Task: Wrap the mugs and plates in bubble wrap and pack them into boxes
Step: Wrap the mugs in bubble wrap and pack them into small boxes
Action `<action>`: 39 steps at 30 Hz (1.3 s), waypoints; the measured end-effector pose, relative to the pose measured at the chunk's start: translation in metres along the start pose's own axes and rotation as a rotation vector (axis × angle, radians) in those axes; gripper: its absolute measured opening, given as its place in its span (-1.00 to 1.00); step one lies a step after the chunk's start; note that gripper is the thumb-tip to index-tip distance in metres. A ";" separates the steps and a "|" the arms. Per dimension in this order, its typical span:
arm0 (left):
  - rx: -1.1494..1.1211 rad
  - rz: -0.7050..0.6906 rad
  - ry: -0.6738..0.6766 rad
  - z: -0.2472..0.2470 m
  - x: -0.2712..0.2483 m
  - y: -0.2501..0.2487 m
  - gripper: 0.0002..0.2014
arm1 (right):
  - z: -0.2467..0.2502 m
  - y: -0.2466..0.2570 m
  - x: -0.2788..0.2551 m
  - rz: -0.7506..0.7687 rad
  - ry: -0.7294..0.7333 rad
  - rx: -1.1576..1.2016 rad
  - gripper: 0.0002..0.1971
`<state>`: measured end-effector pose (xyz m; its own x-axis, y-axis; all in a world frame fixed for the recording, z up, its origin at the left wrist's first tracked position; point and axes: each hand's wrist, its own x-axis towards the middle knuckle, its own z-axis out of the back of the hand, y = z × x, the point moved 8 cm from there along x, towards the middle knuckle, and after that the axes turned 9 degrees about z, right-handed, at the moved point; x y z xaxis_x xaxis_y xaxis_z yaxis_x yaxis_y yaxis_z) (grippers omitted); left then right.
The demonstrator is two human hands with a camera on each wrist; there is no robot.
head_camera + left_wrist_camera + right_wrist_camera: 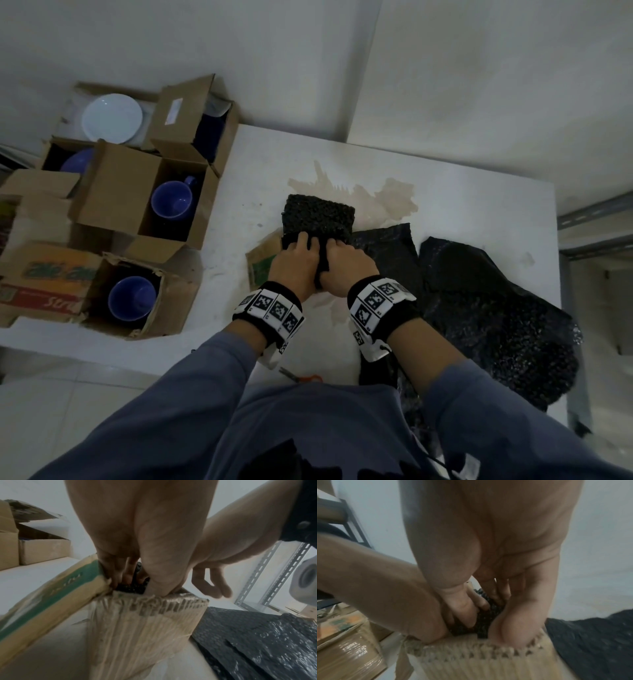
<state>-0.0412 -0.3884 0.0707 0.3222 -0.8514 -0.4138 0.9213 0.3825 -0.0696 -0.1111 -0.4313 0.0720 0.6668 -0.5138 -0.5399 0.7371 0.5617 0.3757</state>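
A bundle wrapped in black bubble wrap [318, 219] stands in a small cardboard box [145, 628] at the middle of the white table [462, 205]. Only the box's left flap [263, 263] shows in the head view. My left hand [303, 240] and right hand [337, 245] sit side by side on the bundle's near end. The left fingers [118, 574] dig down into the wrap [130, 588] inside the box, thumb at its torn rim. My right hand [498, 609] grips the wrap [484, 618] the same way. What is inside the wrap is hidden.
Loose black bubble wrap sheets [479, 308] cover the table's right side. Open cardboard boxes at the left hold blue mugs [171, 198] [132, 298] and a white plate [112, 118]. Orange-handled scissors [301, 377] lie at the near edge. A metal rack [596, 219] stands to the right.
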 end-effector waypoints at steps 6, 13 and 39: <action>-0.012 -0.029 0.026 -0.003 0.002 0.001 -0.20 | 0.004 0.007 -0.002 0.039 -0.035 -0.107 -0.50; -0.089 -0.061 0.037 -0.008 0.003 0.006 -0.15 | -0.010 0.006 -0.007 0.049 -0.040 -0.175 -0.27; -0.092 -0.014 -0.034 -0.008 -0.007 0.000 -0.34 | -0.002 0.005 -0.012 0.028 -0.009 -0.116 -0.50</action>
<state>-0.0457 -0.3795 0.0667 0.3183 -0.8678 -0.3815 0.9022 0.4008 -0.1591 -0.1152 -0.4210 0.0786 0.6880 -0.5028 -0.5232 0.7011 0.6467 0.3004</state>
